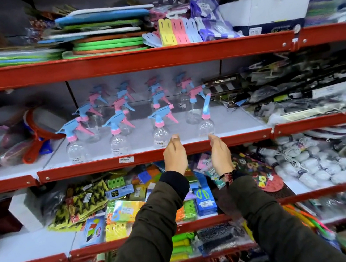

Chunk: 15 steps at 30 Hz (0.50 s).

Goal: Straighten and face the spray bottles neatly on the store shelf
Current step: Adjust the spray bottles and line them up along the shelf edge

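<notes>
Clear spray bottles with pink and blue trigger heads stand in several rows on the white middle shelf (228,121). The front row holds a left bottle (75,150), a second (119,142), a third (161,135) and a right one (206,126) whose blue head is turned away from the others. My left hand (174,156) and my right hand (220,153) hover in front of the red shelf edge (106,165), just below the third and right front bottles. Both hands are empty, fingers together and slightly curled, touching no bottle.
Red hand mirrors (36,135) lie left of the bottles; packaged black tools (294,92) crowd the right. Foam mats (106,32) and a white box (266,10) sit on the upper shelf. Colourful packets (116,206) fill the lower shelf.
</notes>
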Each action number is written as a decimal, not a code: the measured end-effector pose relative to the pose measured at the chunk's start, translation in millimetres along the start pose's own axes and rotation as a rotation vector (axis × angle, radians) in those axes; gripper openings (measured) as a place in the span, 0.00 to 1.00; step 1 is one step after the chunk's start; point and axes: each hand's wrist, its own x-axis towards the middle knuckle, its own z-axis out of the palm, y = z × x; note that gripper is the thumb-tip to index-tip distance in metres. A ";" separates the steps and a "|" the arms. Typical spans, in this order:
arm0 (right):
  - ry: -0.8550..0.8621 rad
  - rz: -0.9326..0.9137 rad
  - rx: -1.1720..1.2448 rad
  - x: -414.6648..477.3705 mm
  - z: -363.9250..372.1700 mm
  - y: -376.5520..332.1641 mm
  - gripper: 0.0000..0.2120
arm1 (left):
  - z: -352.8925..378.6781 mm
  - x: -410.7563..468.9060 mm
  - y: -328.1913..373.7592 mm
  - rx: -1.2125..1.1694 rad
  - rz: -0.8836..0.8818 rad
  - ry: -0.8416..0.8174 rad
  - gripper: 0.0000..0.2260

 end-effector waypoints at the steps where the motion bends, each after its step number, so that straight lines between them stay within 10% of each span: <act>1: 0.019 0.005 -0.018 4.3 -7.0 0.6 0.23 | 8.3 0.7 1.2 0.000 0.005 -0.020 0.20; 15: -0.125 -0.030 -0.197 92.4 -35.7 -7.9 0.24 | 76.9 55.2 12.7 0.255 0.008 -0.189 0.18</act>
